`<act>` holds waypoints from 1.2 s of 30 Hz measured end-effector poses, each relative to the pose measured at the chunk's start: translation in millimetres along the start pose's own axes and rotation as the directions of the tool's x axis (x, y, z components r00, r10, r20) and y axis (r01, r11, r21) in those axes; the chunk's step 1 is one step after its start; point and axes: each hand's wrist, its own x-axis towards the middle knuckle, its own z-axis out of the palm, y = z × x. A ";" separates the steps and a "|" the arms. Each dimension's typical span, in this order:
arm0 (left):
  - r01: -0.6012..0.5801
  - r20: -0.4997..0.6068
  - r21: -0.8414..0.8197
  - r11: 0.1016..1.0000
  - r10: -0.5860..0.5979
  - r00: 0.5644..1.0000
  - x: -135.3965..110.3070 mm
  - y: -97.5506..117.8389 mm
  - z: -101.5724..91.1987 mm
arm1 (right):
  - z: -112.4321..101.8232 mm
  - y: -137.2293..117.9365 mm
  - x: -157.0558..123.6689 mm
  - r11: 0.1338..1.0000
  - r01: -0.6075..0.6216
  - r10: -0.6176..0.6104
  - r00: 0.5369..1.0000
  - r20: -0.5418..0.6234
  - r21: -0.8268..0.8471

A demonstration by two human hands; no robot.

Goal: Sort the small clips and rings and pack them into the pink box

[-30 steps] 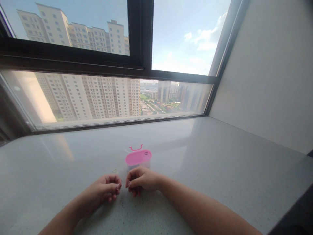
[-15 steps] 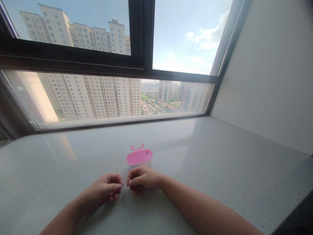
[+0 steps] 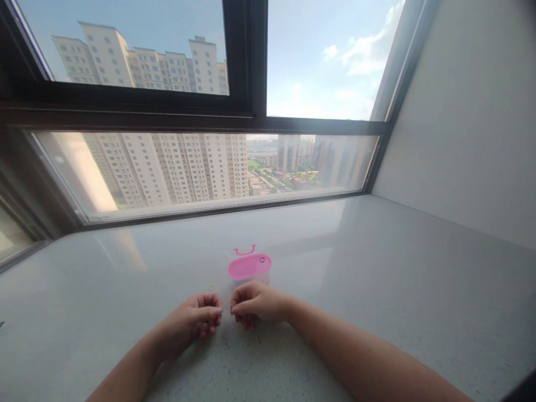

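Head view: left hand [image 3: 200, 317] and right hand [image 3: 258, 301], lower middle of frame, fingers curled into pinches; couldn't tell whether they gripped something tiny. Oval pink-lidded container [image 3: 247, 267] sat centre, just beyond right hand. Probably light, stiff, slick plastic; best taken by its sides. Glossy speckled tabletop [image 3: 377, 290]; window [image 3: 322, 125] above, white wall [image 3: 473, 123] right.

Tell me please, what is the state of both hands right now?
Left hand: closed in a pinch; anything held is too small to tell.
Right hand: also pinched closed; whether it holds anything cannot be told.
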 end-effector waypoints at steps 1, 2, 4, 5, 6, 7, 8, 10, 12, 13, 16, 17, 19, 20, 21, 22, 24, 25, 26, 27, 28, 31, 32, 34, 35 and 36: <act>-0.006 0.007 0.004 1.000 0.006 1.000 -0.1 -0.3 -0.1 | 0.0 -0.2 -0.3 1.000 -0.001 0.001 1.000 0.000 -0.002; -0.011 0.012 0.009 1.000 0.011 1.000 -0.2 -0.7 -0.2 | -0.1 -0.3 -0.4 1.000 -0.004 0.004 1.000 -0.002 -0.003; -0.019 0.012 0.016 1.000 0.019 1.000 -0.4 -1.6 -0.6 | -0.4 0.0 -0.4 1.000 -0.015 0.015 1.000 -0.007 -0.006; -0.021 0.010 0.016 1.000 0.021 1.000 -0.5 -1.9 -0.8 | -0.5 0.3 -0.3 1.000 -0.021 0.021 1.000 -0.009 -0.007; -0.022 0.008 0.016 1.000 0.021 1.000 -0.6 -2.2 -1.0 | -0.7 0.5 -0.2 1.000 -0.025 0.025 1.000 -0.010 -0.008; -0.020 0.008 0.016 1.000 0.020 1.000 -0.7 -2.3 -1.1 | -0.9 0.7 0.0 1.000 -0.026 0.026 1.000 -0.010 -0.010; -0.018 0.009 0.015 1.000 0.017 1.000 -0.9 -2.2 -1.1 | -1.0 0.9 0.1 1.000 -0.025 0.024 1.000 -0.009 -0.013; -0.014 0.010 0.013 1.000 0.014 1.000 -1.3 -1.4 -0.7 | -1.4 1.2 0.3 1.000 -0.015 0.015 1.000 -0.004 -0.020; -0.007 0.007 0.010 1.000 0.007 1.000 -1.9 -0.1 0.0 | -1.7 1.6 0.5 1.000 -0.009 0.009 1.000 -0.002 -0.026; -0.005 0.002 0.008 1.000 0.005 1.000 -2.2 0.6 0.5 | -1.7 1.8 0.6 1.000 -0.009 0.009 1.000 -0.001 -0.027; 0.005 -0.004 0.007 1.000 -0.005 1.000 -3.0 2.6 1.7 | -1.5 2.4 1.1 1.000 -0.014 0.013 1.000 -0.005 -0.027; 0.008 -0.004 0.008 1.000 -0.008 1.000 -3.1 3.0 1.9 | -1.4 2.5 1.2 1.000 -0.013 0.013 1.000 -0.006 -0.027; 0.011 0.001 0.012 1.000 -0.011 1.000 -3.0 3.2 1.8 | -1.3 2.8 1.4 1.000 -0.013 0.013 1.000 -0.008 -0.027; 0.009 0.002 0.017 1.000 -0.009 1.000 -2.8 2.9 1.6 | -1.3 2.9 1.4 1.000 -0.014 0.014 1.000 -0.007 -0.027; 0.004 0.001 0.020 1.000 -0.004 1.000 -2.6 2.5 1.3 | -1.4 3.1 1.4 1.000 -0.013 0.013 1.000 -0.005 -0.028; -0.001 -0.002 0.023 1.000 0.001 1.000 -2.4 2.0 0.9 | -1.5 3.4 1.5 0.999 -0.011 0.011 1.000 -0.003 -0.030; -0.007 -0.006 0.025 1.000 0.007 1.000 -2.3 1.0 0.3 | -1.7 3.8 1.7 0.999 -0.002 0.003 1.000 0.002 -0.033; -0.007 -0.008 0.025 1.000 0.007 1.000 -2.3 0.8 0.2 | -1.8 3.9 1.8 0.999 0.003 -0.003 1.000 0.004 -0.032; -0.006 -0.007 0.026 1.000 0.006 1.000 -2.4 0.6 0.1 | -1.7 3.9 1.9 1.000 0.008 -0.007 1.000 0.006 -0.029; -0.006 -0.006 0.026 1.000 0.007 1.000 -2.6 0.6 0.1 | -1.5 3.7 2.0 1.000 0.011 -0.011 1.000 0.008 -0.025; -0.007 -0.004 0.027 1.000 0.007 1.000 -2.8 0.7 0.2 | -1.3 3.5 2.1 1.000 0.009 -0.009 1.000 0.008 -0.021; -0.005 -0.005 0.019 1.000 0.005 1.000 -2.7 1.1 0.4 | -0.5 2.6 2.0 1.000 -0.013 0.013 1.000 0.002 -0.012; -0.004 -0.006 0.016 1.000 0.004 1.000 -2.5 1.1 0.4 | -0.4 2.4 1.9 1.000 -0.017 0.017 1.000 0.002 -0.011; -0.002 -0.005 0.013 1.000 0.002 1.000 -2.1 1.0 0.5 | -0.1 2.1 1.6 1.000 -0.013 0.013 1.000 0.001 -0.010; -0.003 -0.007 0.011 1.000 0.003 1.000 -2.0 0.9 0.5 | -0.1 1.9 1.4 1.000 -0.010 0.010 1.000 0.000 -0.011; -0.002 -0.010 0.010 1.000 0.002 1.000 -1.9 0.9 0.7 | 0.0 1.7 1.3 1.000 -0.010 0.010 1.000 -0.002 -0.011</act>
